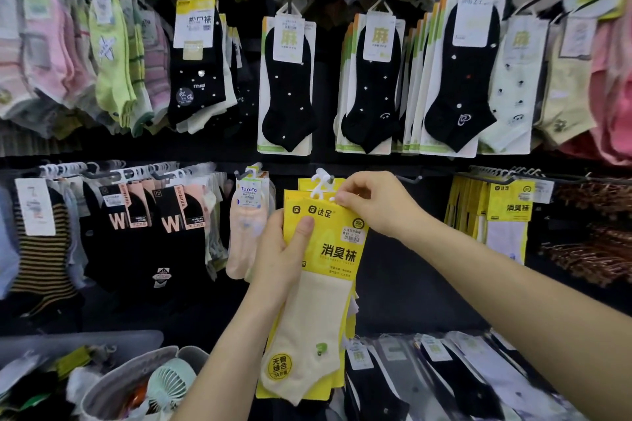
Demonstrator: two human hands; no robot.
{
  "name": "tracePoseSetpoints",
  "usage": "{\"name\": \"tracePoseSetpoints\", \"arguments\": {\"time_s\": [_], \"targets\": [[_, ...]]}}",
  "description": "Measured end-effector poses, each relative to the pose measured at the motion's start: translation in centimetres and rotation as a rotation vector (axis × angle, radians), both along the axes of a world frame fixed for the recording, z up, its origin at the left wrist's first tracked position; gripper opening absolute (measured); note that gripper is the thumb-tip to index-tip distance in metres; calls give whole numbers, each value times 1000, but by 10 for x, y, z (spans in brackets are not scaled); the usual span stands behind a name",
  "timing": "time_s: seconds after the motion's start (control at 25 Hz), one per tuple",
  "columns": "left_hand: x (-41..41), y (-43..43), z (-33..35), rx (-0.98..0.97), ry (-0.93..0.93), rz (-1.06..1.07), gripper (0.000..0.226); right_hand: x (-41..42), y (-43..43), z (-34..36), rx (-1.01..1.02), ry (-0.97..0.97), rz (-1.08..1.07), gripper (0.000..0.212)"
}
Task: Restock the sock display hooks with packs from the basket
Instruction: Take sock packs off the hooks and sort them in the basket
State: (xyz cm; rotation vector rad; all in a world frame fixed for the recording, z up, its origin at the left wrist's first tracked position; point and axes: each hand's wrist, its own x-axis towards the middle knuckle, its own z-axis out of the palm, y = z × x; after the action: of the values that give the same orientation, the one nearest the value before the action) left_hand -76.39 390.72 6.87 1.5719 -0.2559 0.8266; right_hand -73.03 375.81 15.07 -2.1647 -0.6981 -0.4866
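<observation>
A yellow-carded pack of cream ankle socks (321, 287) hangs in the middle of the lower display row, with more yellow packs stacked behind it. My left hand (284, 253) grips the pack's left edge, thumb pressed on the card front. My right hand (372, 202) pinches the card's top right corner beside its white plastic hanger (321, 184), which sits at the tip of a display hook. A grey basket (113, 383) at the bottom left holds a pale green fan and mixed items.
Matching yellow packs (506, 215) hang on the hook to the right. A peach TuYaYa sock pack (246, 225) hangs just left of my hands, black socks with a W further left. Black sock packs fill the upper row. Flat packs (444, 372) lie on a shelf at lower right.
</observation>
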Motion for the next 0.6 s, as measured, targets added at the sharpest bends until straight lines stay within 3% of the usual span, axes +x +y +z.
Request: {"name": "tracePoseSetpoints", "arguments": {"time_s": [0.16, 0.4, 0.6], "targets": [[6, -1, -5, -28, 62, -46, 19, 11, -3, -6, -79, -30, -88, 15], [8, 22, -5, -68, 46, 106, 18, 32, -7, 0, 49, 49, -150, 18], [6, 60, -2, -110, 51, 257, 18, 49, 11, 12, 23, -12, -152, 16]]}}
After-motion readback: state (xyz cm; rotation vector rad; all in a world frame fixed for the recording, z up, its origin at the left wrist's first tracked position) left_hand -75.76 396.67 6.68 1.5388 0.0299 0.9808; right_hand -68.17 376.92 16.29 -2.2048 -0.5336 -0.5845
